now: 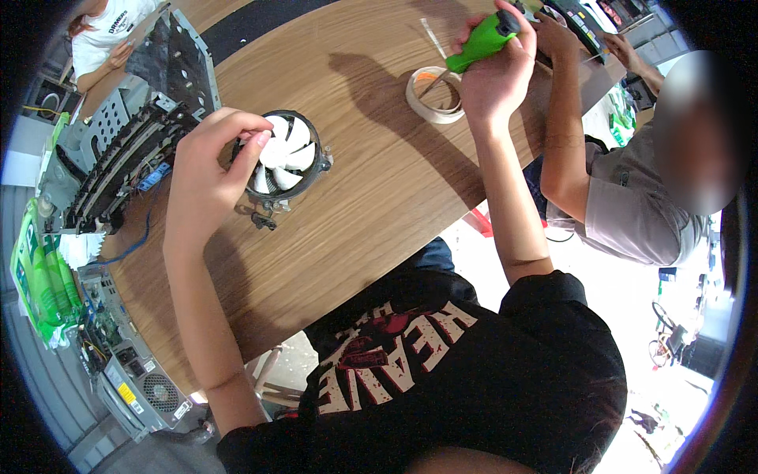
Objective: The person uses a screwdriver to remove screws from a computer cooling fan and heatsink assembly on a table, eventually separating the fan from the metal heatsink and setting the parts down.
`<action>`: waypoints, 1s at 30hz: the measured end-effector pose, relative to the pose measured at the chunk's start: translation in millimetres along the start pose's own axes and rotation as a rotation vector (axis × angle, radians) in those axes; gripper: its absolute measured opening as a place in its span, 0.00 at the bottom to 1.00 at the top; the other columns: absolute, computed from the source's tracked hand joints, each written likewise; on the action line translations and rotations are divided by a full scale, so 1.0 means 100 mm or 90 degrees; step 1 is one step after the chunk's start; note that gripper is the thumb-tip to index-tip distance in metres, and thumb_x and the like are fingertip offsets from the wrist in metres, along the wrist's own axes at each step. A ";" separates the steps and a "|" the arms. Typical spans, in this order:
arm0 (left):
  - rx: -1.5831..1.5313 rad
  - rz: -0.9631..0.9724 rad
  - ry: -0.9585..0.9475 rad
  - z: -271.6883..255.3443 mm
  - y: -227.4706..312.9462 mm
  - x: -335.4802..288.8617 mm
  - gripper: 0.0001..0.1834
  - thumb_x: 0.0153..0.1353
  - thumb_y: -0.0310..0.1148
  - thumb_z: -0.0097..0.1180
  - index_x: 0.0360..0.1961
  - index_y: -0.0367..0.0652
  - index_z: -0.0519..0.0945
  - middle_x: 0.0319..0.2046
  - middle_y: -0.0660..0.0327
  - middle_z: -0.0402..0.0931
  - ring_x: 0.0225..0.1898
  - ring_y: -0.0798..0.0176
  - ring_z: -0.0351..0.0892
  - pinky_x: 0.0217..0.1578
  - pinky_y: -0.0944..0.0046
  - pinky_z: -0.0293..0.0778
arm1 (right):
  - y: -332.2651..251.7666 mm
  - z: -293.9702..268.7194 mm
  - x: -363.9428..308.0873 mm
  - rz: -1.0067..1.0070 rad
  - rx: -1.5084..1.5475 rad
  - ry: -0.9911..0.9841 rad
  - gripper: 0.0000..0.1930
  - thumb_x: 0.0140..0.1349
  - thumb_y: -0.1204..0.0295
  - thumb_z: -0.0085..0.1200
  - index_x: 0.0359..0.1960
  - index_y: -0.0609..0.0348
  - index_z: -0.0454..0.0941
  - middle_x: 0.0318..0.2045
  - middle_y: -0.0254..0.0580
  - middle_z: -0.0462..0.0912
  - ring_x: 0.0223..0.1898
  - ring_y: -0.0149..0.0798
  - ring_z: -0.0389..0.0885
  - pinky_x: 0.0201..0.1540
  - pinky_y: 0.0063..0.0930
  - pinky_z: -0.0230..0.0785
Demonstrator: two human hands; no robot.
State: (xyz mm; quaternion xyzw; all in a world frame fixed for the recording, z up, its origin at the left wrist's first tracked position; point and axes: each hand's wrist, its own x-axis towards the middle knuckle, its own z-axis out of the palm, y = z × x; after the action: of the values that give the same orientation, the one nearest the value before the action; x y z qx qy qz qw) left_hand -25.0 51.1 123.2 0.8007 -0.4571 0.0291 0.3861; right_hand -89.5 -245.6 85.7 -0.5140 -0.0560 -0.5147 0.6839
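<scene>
A computer cooling fan (288, 154) with white blades and a dark round frame lies on the wooden table, with small brackets around its rim. My left hand (217, 162) reaches over its upper left edge. Thumb and index finger are closed in a pinch above the blades; whatever is between them, if anything, is hidden. Higher up on the right, my right hand (497, 83) grips a screwdriver (483, 43) by its green and black handle. The shaft slants down to the left, across a roll of cream tape (421, 109) on the table.
An opened metal computer chassis (118, 134) with a blue cable stands at the left. Below it are a green packet (47, 268) and another computer unit (150, 379). A co-worker in a grey shirt (632, 189) works at the right; another person in white (110, 35) is at the upper left.
</scene>
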 end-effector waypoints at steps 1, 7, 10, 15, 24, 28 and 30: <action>0.003 0.000 -0.001 0.00 0.00 0.00 0.03 0.57 0.23 0.57 0.34 0.36 0.78 0.30 0.54 0.78 0.31 0.58 0.77 0.34 0.64 0.71 | -0.01 0.03 -0.03 0.000 0.002 0.002 0.25 0.62 0.52 0.47 0.54 0.56 0.68 0.32 0.38 0.72 0.30 0.34 0.73 0.32 0.25 0.67; -0.021 -0.011 -0.011 0.04 0.04 0.00 0.04 0.57 0.23 0.57 0.34 0.36 0.78 0.30 0.55 0.78 0.31 0.57 0.77 0.34 0.64 0.71 | -0.04 0.21 -0.19 0.159 0.146 -0.157 0.22 0.67 0.50 0.45 0.51 0.53 0.66 0.29 0.40 0.71 0.23 0.33 0.69 0.26 0.25 0.63; -0.015 0.015 -0.006 0.04 0.03 -0.02 0.04 0.57 0.23 0.57 0.34 0.36 0.79 0.30 0.55 0.78 0.31 0.57 0.78 0.33 0.64 0.71 | -0.08 0.19 -0.23 0.111 -0.040 -0.275 0.09 0.66 0.72 0.46 0.44 0.63 0.69 0.33 0.44 0.74 0.23 0.32 0.71 0.24 0.26 0.64; -0.010 0.001 0.005 0.03 0.04 0.00 0.03 0.57 0.23 0.57 0.33 0.35 0.78 0.29 0.54 0.78 0.30 0.58 0.77 0.33 0.65 0.71 | -0.09 0.14 -0.12 0.012 -0.052 -0.267 0.10 0.64 0.68 0.49 0.34 0.65 0.73 0.33 0.43 0.75 0.23 0.30 0.71 0.26 0.24 0.63; 0.013 -0.024 -0.013 0.03 0.04 0.01 0.03 0.57 0.23 0.57 0.33 0.35 0.79 0.29 0.55 0.77 0.29 0.60 0.75 0.33 0.65 0.70 | -0.40 -0.20 -0.11 -0.146 -0.528 -0.244 0.13 0.55 0.61 0.62 0.24 0.59 0.81 0.17 0.39 0.79 0.20 0.33 0.78 0.26 0.25 0.70; 0.007 -0.020 -0.003 0.05 0.01 0.00 0.03 0.57 0.23 0.57 0.33 0.35 0.79 0.29 0.56 0.77 0.29 0.60 0.75 0.33 0.65 0.70 | -0.53 -0.20 -0.21 -0.078 -0.625 -0.235 0.14 0.53 0.60 0.65 0.24 0.58 0.81 0.17 0.38 0.80 0.20 0.30 0.78 0.26 0.23 0.71; 0.000 -0.037 -0.013 0.07 0.01 0.00 0.03 0.57 0.23 0.57 0.33 0.35 0.79 0.29 0.56 0.78 0.29 0.59 0.76 0.34 0.65 0.70 | -0.49 -0.25 -0.25 -0.066 -0.575 -0.203 0.14 0.53 0.60 0.66 0.24 0.59 0.81 0.17 0.37 0.80 0.20 0.29 0.78 0.26 0.23 0.71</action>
State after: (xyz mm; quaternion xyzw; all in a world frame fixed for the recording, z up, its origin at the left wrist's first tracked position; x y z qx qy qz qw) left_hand -27.6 46.5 119.1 0.8139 -0.4374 0.0098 0.3823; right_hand -149.5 -245.3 90.7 -0.8285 0.0434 -0.4361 0.3487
